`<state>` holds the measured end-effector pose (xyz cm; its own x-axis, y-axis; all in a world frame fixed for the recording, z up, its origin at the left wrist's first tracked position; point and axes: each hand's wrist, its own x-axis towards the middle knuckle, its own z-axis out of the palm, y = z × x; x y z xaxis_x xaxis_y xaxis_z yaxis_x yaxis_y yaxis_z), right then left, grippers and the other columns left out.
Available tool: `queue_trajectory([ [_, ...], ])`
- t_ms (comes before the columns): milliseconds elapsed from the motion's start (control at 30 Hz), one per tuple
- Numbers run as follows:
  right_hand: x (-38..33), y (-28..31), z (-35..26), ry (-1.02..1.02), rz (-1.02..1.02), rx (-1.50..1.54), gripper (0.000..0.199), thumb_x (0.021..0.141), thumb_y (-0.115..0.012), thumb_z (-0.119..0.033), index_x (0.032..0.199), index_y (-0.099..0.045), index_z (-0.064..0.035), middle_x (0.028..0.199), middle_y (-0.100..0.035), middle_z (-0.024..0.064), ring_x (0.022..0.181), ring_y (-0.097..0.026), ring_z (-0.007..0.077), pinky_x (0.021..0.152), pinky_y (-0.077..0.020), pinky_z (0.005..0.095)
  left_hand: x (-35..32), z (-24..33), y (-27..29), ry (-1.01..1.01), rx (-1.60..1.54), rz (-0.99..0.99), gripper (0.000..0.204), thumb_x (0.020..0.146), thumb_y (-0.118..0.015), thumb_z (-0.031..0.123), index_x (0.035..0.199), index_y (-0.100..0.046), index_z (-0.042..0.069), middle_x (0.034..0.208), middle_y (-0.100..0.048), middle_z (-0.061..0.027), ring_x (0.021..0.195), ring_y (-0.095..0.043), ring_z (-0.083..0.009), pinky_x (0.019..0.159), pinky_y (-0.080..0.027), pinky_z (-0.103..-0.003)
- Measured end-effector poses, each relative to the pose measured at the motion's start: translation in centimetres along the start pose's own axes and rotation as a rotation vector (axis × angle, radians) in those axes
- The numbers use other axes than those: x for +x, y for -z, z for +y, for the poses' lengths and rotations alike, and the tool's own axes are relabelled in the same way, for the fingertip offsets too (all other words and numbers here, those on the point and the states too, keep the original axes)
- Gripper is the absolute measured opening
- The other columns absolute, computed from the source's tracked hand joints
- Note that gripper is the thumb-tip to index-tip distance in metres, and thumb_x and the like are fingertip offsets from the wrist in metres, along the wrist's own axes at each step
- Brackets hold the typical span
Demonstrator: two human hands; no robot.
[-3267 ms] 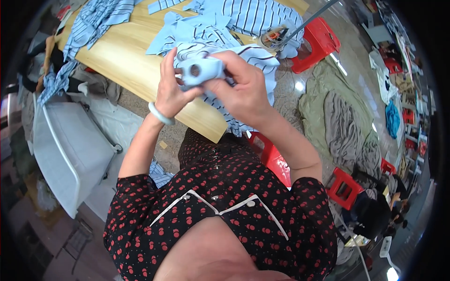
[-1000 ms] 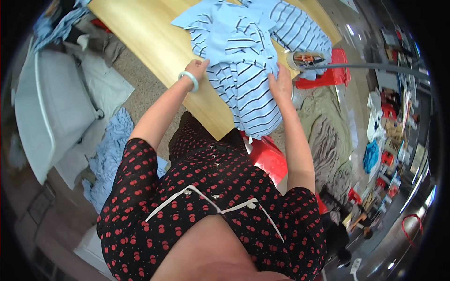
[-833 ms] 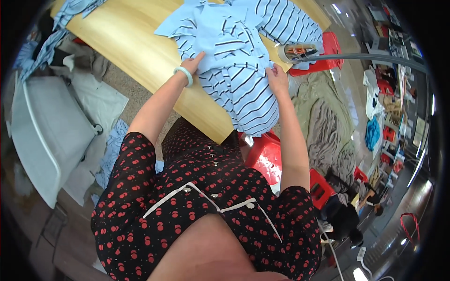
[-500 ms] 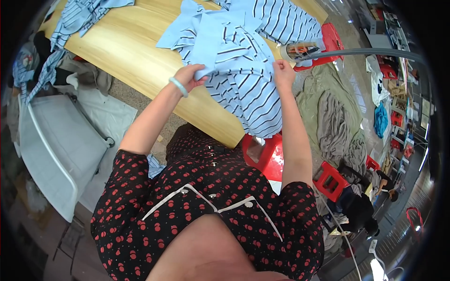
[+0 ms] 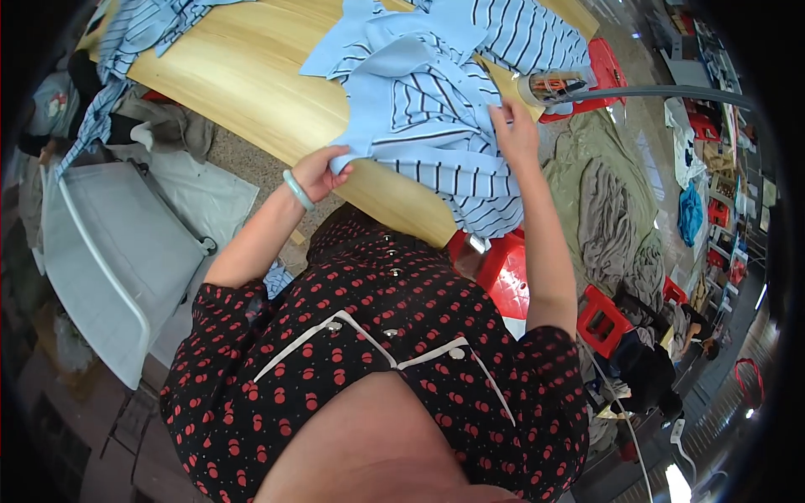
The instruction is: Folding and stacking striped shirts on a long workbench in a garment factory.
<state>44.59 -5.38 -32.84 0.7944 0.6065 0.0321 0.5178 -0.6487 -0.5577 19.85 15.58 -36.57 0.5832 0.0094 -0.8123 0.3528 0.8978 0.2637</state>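
A light blue shirt with dark and white stripes lies bunched over the table's near right corner, its lower part hanging past the edge. My left hand, with a pale bangle at the wrist, pinches a plain blue corner of the shirt and holds it out at the table's front edge. On the other side, my right hand has its fingers closed on the shirt's right edge, just below a clear cup of pens and tools. Part of what the right fingertips grip is hidden by the hand.
The wooden table bears more striped fabric at its far left. A red stool stands under the near corner. Left is a grey-white cart; right, grey cloth lies on a green sheet. Another person is at lower right.
My left hand has moved left and toward me, drawing the blue corner out from the bunched shirt. My right hand stays at the shirt's right edge, and the hanging part has shifted up.
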Motion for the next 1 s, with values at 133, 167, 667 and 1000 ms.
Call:
queue_trajectory([
  [133, 5.6, -2.6, -2.4, 0.117, -0.1, -0.107, 0.053, 0.072, -0.053, -0.045, 0.097, -0.054, 0.0014, 0.093, -0.055, 0.017, 0.087, -0.052, 0.0301, 0.074, -0.0397, 0.0366, -0.2, 0.8, -1.6, -0.309, 0.343, 0.112, 0.025, 0.077, -0.054, 0.011, 0.097, -0.045, -0.001, 0.071, -0.055, -0.008, 0.053, -0.054, -0.0119, 0.046, -0.045, -0.02],
  [167, 6.2, -3.3, -3.7, 0.238, -0.09, -0.144, 0.052, 0.071, -0.053, -0.045, 0.097, -0.055, 0.001, 0.094, -0.055, 0.0166, 0.087, -0.051, 0.0303, 0.075, -0.0391, 0.0374, -0.8, 0.7, -2.5, -0.453, 0.454, 0.256, 0.027, 0.076, -0.055, 0.01, 0.099, -0.046, -0.002, 0.071, -0.055, -0.0089, 0.052, -0.054, -0.012, 0.047, -0.045, -0.021],
  [667, 0.9, -7.1, -4.9, 0.566, -0.023, -0.126, 0.012, 0.069, -0.058, -0.011, 0.078, -0.059, -0.0041, 0.073, -0.055, 0.0077, 0.071, -0.051, 0.0242, 0.066, -0.0402, 0.0335, 4.9, -1.0, -0.3, -1.142, 1.44, 0.482, 0.019, 0.073, -0.054, 0.016, 0.086, -0.059, 0.003, 0.078, -0.058, -0.0148, 0.072, -0.055, -0.0287, 0.068, -0.044, -0.033],
  [1000, -4.5, -7.3, -6.7, 0.515, -0.586, -0.159, 0.009, 0.069, -0.048, -0.004, 0.078, -0.051, -0.0023, 0.075, -0.05, 0.0119, 0.075, -0.049, 0.0283, 0.068, -0.0399, 0.0379, 9.5, -0.6, -4.0, 0.181, 0.255, -0.161, 0.071, 0.078, -0.022, 0.062, 0.101, -0.051, 0.001, 0.09, -0.055, -0.0074, 0.077, -0.05, -0.0165, 0.067, -0.04, -0.027],
])
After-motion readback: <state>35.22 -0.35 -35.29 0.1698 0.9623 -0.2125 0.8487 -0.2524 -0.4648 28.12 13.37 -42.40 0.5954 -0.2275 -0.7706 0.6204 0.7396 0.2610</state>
